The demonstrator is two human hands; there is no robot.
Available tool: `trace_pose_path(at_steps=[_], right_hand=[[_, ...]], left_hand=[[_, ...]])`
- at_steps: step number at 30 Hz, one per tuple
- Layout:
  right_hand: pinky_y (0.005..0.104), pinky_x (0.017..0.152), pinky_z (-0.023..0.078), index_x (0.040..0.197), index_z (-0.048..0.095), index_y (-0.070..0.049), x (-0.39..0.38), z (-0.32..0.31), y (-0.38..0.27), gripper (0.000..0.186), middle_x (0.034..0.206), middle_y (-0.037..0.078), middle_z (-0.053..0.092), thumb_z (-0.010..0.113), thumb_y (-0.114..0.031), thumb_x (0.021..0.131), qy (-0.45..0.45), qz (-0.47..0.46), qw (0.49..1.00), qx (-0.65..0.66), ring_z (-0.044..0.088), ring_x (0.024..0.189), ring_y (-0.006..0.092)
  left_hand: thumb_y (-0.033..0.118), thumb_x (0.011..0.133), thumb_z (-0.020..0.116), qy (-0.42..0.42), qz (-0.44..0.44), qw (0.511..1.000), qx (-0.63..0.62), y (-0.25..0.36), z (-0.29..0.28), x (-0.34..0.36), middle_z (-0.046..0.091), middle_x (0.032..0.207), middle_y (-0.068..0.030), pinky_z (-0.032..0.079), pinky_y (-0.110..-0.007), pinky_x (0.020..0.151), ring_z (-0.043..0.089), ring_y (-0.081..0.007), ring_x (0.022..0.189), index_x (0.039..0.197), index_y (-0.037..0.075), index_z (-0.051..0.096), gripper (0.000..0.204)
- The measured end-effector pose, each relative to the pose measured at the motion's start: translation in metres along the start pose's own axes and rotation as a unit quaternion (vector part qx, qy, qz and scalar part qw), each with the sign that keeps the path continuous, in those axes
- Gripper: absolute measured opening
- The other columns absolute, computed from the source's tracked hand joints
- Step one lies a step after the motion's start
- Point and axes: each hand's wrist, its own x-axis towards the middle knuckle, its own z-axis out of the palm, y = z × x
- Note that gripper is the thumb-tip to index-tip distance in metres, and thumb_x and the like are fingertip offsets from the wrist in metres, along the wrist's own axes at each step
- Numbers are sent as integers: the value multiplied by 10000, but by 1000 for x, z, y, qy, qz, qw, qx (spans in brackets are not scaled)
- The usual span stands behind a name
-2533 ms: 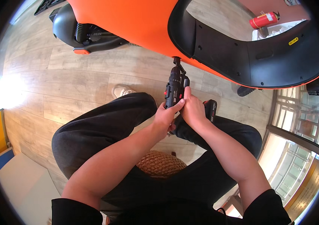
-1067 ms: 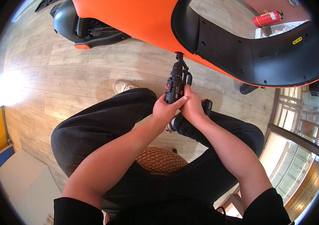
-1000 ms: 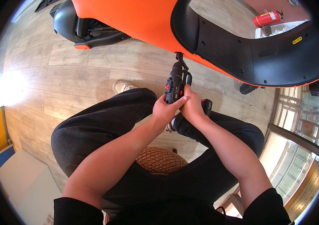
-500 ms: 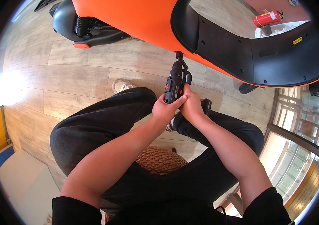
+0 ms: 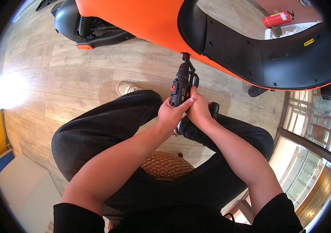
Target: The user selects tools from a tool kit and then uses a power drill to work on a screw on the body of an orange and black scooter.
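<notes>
"Both of my hands are closed on the power drill: my right hand wraps its grip side, and my left hand clasps the rear of the body, thumb laid across toward the right."

"What does the drill look like?"

"Nearly all black, with small red patches on the body just ahead of my fingers and pale markings too small to read. Past those it narrows to a ribbed collar, then a slim stem with a broader dark tip. A thin black arm runs along the stem's right side. To the right of my right hand, a dark battery pack shows a touch of red."

"Where is it aimed?"

"Straight ahead of my grip, tip at the lower edge of an orange body panel. I can't tell whether it presses in."

"And around that?"

"Ahead and to the right curves a black panel with a small yellow label. Left of my hands, a pale shoe rests on the wood-look floor; behind them, a woven seat shows between my legs."
</notes>
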Motion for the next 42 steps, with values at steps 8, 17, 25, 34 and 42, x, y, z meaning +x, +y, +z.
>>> trace_pose_path(at_steps=[8, 17, 25, 34, 42], right_hand=[[520, 716, 543, 1005, 458, 52, 0, 0, 0, 300, 870, 315, 683, 695, -23, 838, -5, 13, 1000, 5, 682, 869, 499], [526, 716, 545, 1031, 456, 55, -1, 0, -3, 310, 872, 310, 685, 685, -22, 838, -2, 8, 1000, -9, 683, 861, 498], [532, 713, 540, 1049, 440, 59, -2, 5, -4, 282, 874, 318, 682, 641, -17, 866, -4, 12, 1000, -5, 681, 854, 502], [541, 702, 532, 1037, 434, 65, -1, 8, 0, 272, 850, 318, 672, 631, -11, 866, -1, -3, 1000, -4, 673, 836, 507], [535, 706, 540, 1031, 441, 63, -1, 4, -3, 277, 860, 325, 677, 643, -16, 858, -10, 16, 1000, -16, 681, 839, 504]], left_hand=[[450, 791, 888, -10, -3, 1000, -15, 4, -1, -4, 567, 759, 34, 365, -263, 495, 464, -51, 575, 983, 88, 629, 485], [467, 785, 890, -8, -1, 1000, 2, 0, -2, 0, 567, 765, 31, 376, -262, 511, 471, -54, 593, 983, 77, 630, 509], [425, 809, 884, 1, 26, 1000, -6, -3, -3, 1, 619, 863, 20, 436, -260, 628, 521, -59, 720, 1045, 40, 644, 512], [410, 811, 885, -2, -3, 1000, 5, -2, -5, 2, 654, 943, -8, 474, -265, 745, 575, -84, 834, 1089, 26, 639, 535], [396, 813, 886, -8, -10, 1000, 3, 0, -4, 1, 659, 959, -14, 480, -268, 761, 584, -88, 848, 1098, 21, 639, 532]])
